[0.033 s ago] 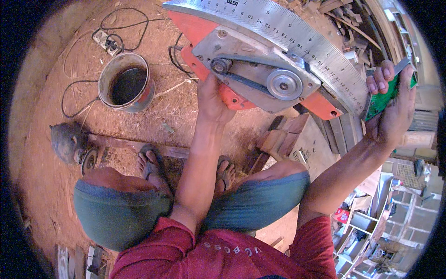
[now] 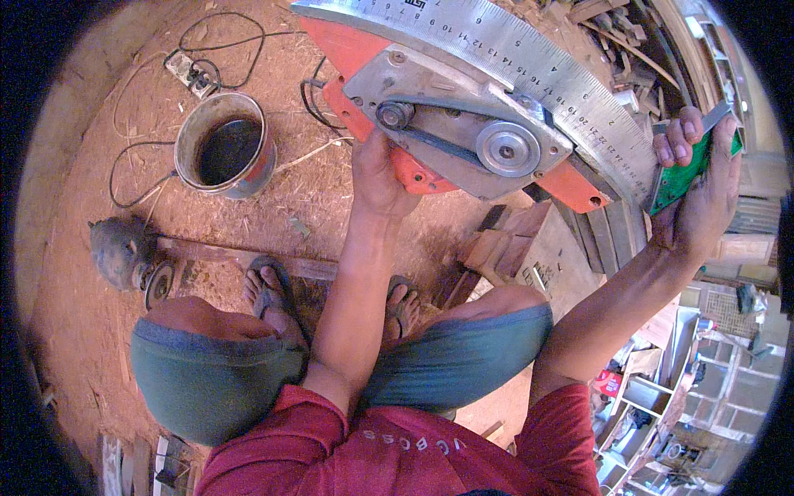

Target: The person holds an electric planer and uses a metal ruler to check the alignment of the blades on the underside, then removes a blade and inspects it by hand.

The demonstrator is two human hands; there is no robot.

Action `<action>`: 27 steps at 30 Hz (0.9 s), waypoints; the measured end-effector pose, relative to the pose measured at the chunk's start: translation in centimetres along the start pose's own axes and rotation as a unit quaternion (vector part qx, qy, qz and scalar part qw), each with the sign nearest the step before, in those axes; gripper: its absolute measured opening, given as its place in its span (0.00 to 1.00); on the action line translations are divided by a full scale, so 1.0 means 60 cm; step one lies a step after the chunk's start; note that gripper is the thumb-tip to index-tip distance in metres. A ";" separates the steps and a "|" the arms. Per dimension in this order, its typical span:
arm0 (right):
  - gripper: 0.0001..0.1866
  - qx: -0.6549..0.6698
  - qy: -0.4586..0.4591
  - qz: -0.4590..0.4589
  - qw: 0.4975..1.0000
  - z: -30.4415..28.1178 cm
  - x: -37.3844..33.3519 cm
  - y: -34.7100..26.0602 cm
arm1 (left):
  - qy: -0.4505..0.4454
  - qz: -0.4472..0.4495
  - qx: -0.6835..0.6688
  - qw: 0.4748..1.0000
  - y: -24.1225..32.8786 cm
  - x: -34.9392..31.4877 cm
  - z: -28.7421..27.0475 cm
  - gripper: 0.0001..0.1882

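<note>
An orange and grey electric planer (image 2: 442, 128) is raised in front of me, its drive belt and two pulleys uncovered on the side facing me. My left hand (image 2: 385, 178) is closed on its lower body; the fingers are mostly hidden behind it. Along the planer's upper long edge runs the graduated steel blade of a try square (image 2: 571, 87). At the right, my right hand (image 2: 695, 194) is closed round the square's green handle (image 2: 682, 178). The blade looks to be against or very near the planer's sole; I cannot tell if they touch all along.
A bucket of dark liquid (image 2: 231, 153) stands on the dusty floor at left, near a power strip (image 2: 190, 74) with looping cables. An angle grinder (image 2: 128, 256) lies beside a plank (image 2: 215, 252) by my feet. Wood pieces (image 2: 509, 244) and shelving (image 2: 653, 388) are at right.
</note>
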State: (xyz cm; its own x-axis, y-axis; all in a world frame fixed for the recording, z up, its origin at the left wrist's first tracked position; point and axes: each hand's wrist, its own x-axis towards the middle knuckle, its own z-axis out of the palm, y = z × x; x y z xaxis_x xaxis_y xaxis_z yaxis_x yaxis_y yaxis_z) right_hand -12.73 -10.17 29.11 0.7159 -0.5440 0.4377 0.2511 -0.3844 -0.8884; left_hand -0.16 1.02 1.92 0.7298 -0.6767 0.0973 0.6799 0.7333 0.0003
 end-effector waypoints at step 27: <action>0.14 0.023 -0.030 0.013 0.999 -0.022 0.020 0.035 | -0.035 -0.004 0.012 0.999 -0.010 -0.001 -0.008 0.28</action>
State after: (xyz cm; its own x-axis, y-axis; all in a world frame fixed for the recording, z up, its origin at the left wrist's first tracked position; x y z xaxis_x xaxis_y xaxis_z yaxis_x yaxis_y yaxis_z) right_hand -12.16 -12.61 27.93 0.7594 -0.5074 0.4072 0.2609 -0.3359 -0.9050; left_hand -0.59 0.60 1.41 0.7166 -0.6773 0.1663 0.6835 0.7295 0.0260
